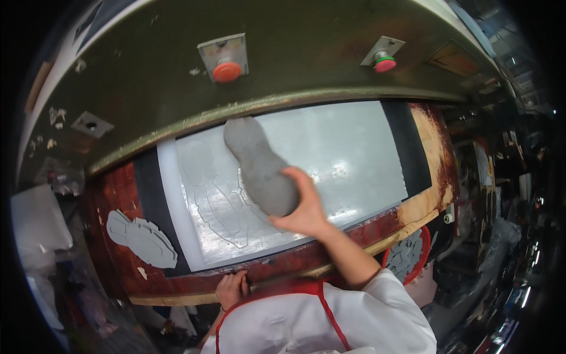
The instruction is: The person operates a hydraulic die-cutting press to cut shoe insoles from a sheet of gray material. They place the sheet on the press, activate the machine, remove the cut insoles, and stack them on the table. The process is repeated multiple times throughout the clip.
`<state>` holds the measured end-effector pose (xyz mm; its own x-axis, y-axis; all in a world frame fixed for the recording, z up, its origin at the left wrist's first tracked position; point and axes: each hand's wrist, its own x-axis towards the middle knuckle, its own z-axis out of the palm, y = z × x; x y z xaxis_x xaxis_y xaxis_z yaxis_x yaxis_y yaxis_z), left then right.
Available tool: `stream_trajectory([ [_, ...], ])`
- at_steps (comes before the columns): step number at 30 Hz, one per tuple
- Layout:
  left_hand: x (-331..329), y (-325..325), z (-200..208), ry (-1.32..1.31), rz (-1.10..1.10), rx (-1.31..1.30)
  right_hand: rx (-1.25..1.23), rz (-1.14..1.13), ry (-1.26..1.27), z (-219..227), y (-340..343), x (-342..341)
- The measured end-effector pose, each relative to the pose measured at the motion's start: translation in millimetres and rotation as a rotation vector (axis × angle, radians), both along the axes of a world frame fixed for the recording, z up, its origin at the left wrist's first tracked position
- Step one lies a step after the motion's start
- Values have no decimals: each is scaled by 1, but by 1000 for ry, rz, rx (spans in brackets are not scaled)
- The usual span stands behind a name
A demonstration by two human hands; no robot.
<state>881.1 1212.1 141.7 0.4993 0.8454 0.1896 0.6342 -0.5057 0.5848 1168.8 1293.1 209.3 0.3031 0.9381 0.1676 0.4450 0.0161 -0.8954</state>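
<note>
My right hand [303, 206] is closed round the near, wider end of a grey sole-shaped block [259, 162], thumb on one side and fingers on the other. The block lies slanted on a shiny light-grey sheet [348, 153], its narrower end toward the machine. Left of the block, sole-shaped outlines are cut or pressed into the sheet. My left hand [232, 289] rests at the front edge of the dark red board [283, 265], fingers curled; whether anything is inside them is hidden.
Cut grey sole pieces [141, 239] are piled on the board's left end. Across the back runs a green machine beam [306, 53] with a red button [227, 72] and a pink button [385, 64]. A red tub [425, 251] holding grey scraps stands beyond the front edge, right.
</note>
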Motion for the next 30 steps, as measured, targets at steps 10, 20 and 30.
stream_trajectory([
  [10,4,7,-7,-6,-23,28,-7,-71,-458,-4,-33,69],
  [20,39,92,27,34,86,13,334,-471,-404,41,77,151],
  [30,75,206,24,49,319,70,428,-725,-455,31,148,203],
])
